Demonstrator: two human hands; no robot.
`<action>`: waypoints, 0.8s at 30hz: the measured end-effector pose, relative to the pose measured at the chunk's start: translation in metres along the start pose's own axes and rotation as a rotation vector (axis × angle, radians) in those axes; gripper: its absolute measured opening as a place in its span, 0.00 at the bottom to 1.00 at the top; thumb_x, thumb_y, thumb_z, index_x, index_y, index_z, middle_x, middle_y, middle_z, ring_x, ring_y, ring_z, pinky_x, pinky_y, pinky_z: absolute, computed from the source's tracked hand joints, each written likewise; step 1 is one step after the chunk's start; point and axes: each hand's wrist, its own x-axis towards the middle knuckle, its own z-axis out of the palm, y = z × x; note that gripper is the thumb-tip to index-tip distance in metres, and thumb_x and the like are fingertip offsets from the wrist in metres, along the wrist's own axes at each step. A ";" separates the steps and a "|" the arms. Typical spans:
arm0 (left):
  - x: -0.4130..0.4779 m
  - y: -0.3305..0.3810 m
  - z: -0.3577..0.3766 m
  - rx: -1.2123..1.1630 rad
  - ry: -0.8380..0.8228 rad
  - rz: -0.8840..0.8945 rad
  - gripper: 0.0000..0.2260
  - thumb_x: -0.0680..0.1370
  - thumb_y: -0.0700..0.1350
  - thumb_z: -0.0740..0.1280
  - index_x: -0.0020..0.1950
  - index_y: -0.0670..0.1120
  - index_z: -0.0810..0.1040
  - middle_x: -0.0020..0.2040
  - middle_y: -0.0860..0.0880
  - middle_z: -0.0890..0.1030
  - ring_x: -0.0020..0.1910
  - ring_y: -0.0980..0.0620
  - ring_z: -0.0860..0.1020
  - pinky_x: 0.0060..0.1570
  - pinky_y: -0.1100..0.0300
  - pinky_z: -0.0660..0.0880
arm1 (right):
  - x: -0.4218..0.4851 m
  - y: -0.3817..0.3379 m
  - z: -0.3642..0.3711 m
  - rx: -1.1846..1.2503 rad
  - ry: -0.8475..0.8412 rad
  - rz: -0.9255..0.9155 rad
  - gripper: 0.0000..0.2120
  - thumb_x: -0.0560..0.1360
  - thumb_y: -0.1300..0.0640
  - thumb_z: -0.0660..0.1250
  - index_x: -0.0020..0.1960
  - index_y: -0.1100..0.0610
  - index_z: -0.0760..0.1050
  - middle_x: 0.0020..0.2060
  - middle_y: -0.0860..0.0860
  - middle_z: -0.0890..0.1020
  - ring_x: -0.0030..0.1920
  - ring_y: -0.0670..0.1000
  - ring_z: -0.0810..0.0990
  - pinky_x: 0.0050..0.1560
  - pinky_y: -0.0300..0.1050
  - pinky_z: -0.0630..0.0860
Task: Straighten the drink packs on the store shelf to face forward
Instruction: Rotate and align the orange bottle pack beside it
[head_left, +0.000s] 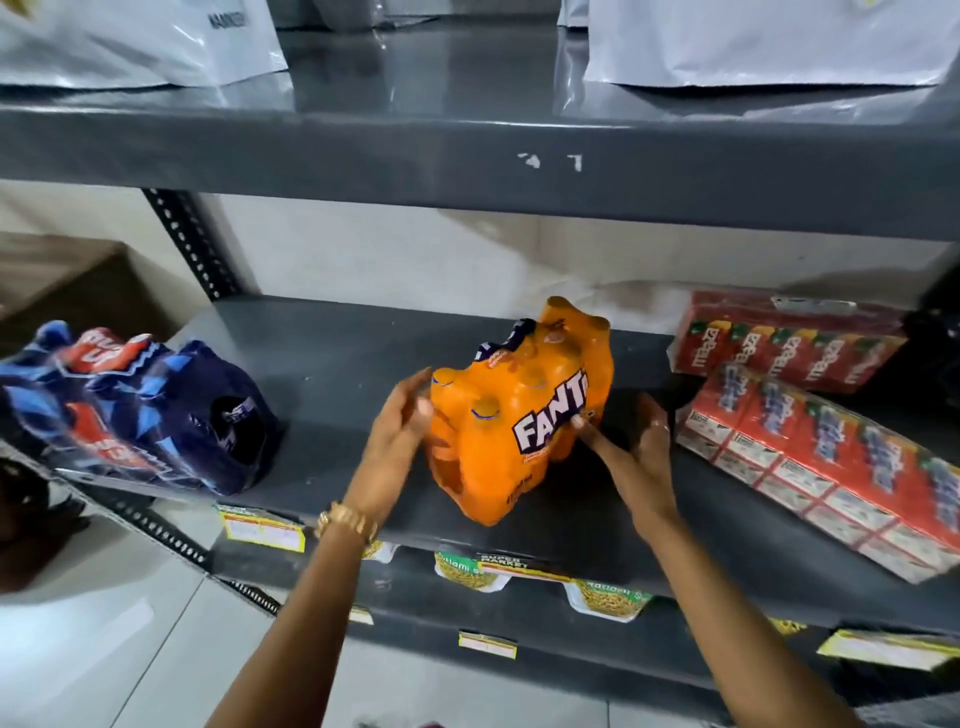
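Observation:
An orange Fanta pack (519, 415) stands skewed in the middle of the grey shelf (332, 364), its label turned toward the right. My left hand (400, 421) lies flat against the pack's left side with fingers spread. My right hand (634, 441) is at its right front corner, fingertips touching the label and palm open. A dark blue drink pack (140, 410) sits at the shelf's left end, angled over the front edge. Two red juice-carton packs lie on the right: one (784, 338) at the back, one (831, 467) slanted toward the front.
An upper shelf (467, 156) carries white bags (763, 41). Below, yellow price tags (262, 530) hang on the shelf edge and noodle packets (470, 571) fill the lower shelf. A perforated upright (192, 244) stands at back left. White floor tiles lie at lower left.

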 end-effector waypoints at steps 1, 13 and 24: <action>-0.013 -0.007 0.007 -0.001 -0.010 0.026 0.42 0.61 0.73 0.67 0.69 0.54 0.64 0.64 0.55 0.74 0.59 0.62 0.76 0.51 0.67 0.76 | 0.017 0.004 -0.002 -0.019 -0.073 -0.013 0.50 0.58 0.37 0.79 0.72 0.52 0.60 0.70 0.53 0.70 0.70 0.51 0.69 0.71 0.55 0.67; -0.048 -0.034 0.016 0.332 0.025 0.035 0.48 0.61 0.60 0.76 0.74 0.56 0.53 0.65 0.59 0.72 0.59 0.61 0.74 0.53 0.69 0.73 | -0.006 0.013 -0.009 -0.035 -0.233 -0.049 0.30 0.66 0.51 0.77 0.63 0.49 0.68 0.55 0.39 0.78 0.52 0.31 0.77 0.48 0.27 0.74; -0.077 -0.053 -0.029 0.396 0.110 -0.019 0.33 0.62 0.49 0.80 0.62 0.52 0.66 0.50 0.56 0.79 0.46 0.57 0.79 0.39 0.74 0.73 | -0.100 0.032 0.016 -0.296 -0.065 -0.143 0.30 0.63 0.46 0.79 0.58 0.55 0.71 0.52 0.54 0.80 0.52 0.52 0.80 0.48 0.44 0.77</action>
